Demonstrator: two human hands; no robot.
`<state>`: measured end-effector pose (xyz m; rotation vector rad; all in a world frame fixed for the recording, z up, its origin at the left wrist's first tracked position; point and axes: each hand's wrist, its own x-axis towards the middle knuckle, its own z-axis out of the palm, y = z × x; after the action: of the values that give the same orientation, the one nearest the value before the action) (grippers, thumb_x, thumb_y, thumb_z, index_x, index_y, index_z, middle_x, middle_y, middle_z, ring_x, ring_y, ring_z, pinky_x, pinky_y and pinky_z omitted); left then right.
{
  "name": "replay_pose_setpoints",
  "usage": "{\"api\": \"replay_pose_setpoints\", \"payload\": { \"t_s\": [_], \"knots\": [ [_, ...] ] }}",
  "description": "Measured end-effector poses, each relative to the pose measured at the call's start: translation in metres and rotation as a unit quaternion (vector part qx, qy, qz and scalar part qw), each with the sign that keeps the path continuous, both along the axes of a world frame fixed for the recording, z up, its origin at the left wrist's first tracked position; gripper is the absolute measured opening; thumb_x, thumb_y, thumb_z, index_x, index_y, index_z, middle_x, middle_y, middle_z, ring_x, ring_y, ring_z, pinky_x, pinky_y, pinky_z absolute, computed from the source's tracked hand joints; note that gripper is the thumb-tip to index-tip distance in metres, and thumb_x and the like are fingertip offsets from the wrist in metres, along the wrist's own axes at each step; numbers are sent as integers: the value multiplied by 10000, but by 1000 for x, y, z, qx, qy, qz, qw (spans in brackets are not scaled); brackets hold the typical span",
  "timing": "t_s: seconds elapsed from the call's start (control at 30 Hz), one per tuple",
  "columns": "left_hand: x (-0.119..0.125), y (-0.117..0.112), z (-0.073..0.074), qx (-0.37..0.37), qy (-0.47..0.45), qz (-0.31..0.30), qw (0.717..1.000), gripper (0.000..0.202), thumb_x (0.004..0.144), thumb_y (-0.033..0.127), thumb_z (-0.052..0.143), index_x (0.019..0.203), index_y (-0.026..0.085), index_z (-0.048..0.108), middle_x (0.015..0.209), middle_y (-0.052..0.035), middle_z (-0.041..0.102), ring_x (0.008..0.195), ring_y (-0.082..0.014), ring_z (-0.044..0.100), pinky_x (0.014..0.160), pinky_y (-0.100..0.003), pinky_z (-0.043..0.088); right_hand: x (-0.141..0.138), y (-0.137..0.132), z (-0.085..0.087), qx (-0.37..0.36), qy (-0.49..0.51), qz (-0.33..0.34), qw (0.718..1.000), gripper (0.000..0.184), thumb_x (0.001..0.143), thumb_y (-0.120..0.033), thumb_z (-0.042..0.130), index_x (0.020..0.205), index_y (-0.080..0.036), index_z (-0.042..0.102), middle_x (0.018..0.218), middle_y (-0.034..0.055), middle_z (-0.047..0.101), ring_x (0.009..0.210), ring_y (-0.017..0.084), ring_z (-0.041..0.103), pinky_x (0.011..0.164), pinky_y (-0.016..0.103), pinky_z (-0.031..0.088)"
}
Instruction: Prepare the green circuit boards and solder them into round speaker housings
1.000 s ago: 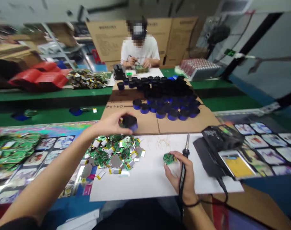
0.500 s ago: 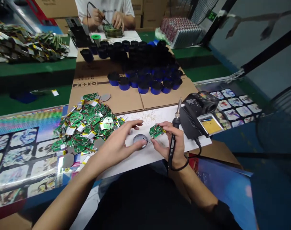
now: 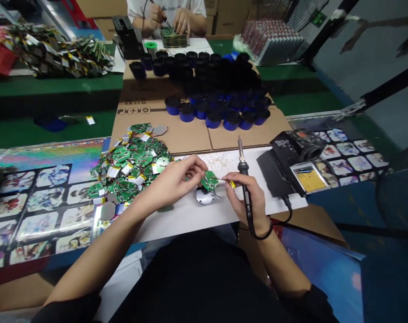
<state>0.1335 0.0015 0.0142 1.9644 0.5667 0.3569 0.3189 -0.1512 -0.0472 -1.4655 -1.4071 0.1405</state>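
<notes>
My left hand [image 3: 173,185] reaches in from the left, its fingertips pinching a small green circuit board [image 3: 210,180]. My right hand [image 3: 248,198] grips a black soldering iron [image 3: 245,188] with its tip pointing up. Its fingers also pinch a thin wire [image 3: 224,180] with a yellow part, and the wire reaches the board. Just below the board sits a round silver metal piece [image 3: 205,196] with thin dark wires beside it. Both rest above a white paper sheet [image 3: 187,220]. A heap of green circuit boards with batteries [image 3: 130,168] lies left of my left hand.
A black soldering station [image 3: 291,154] stands to the right. Several blue-and-black cylinders [image 3: 220,119] crowd the cardboard [image 3: 163,134] ahead. A co-worker [image 3: 167,13] solders at the far end. Picture sheets cover the bench on both sides.
The board has passed from my right hand to my left, and the right hand now pinches the wire. The view has shifted slightly, and the silver piece remains on the paper.
</notes>
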Motion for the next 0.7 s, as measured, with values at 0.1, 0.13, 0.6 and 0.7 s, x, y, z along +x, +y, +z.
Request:
{"api": "replay_pose_setpoints", "payload": {
  "t_s": [0.1,0.13,0.6,0.7],
  "knots": [
    [4,5,10,49,44,-70,995,183,1035,273,527,1088,201,687,886,0,740,775,-145,679,709,-250,481,7,2,5,1,-69,37,997,430,918,-61,634,1276,-295,597,1182,80,732,1134,289,707,1013,553,566],
    [7,6,12,67,48,-85,993,196,1042,264,514,1086,206,696,912,-2,747,794,-148,679,721,-252,472,7,2,6,-6,-60,69,996,467,895,-70,656,1299,-293,579,1238,94,715,1186,304,692,1034,573,558],
    [27,-3,6,19,-37,-50,998,132,1050,290,561,1157,221,525,952,-8,703,864,-150,687,757,-267,497,-10,-3,4,22,69,72,995,571,834,-160,861,1289,-288,541,1330,105,692,1280,287,690,1124,550,580],
    [17,-9,4,36,-54,2,998,178,1062,324,547,1203,215,538,1134,-63,702,1041,-186,690,881,-312,538,-5,-3,5,31,72,63,995,554,834,-140,844,1285,-279,554,1311,103,687,1262,282,692,1093,530,603]
  ]
}}
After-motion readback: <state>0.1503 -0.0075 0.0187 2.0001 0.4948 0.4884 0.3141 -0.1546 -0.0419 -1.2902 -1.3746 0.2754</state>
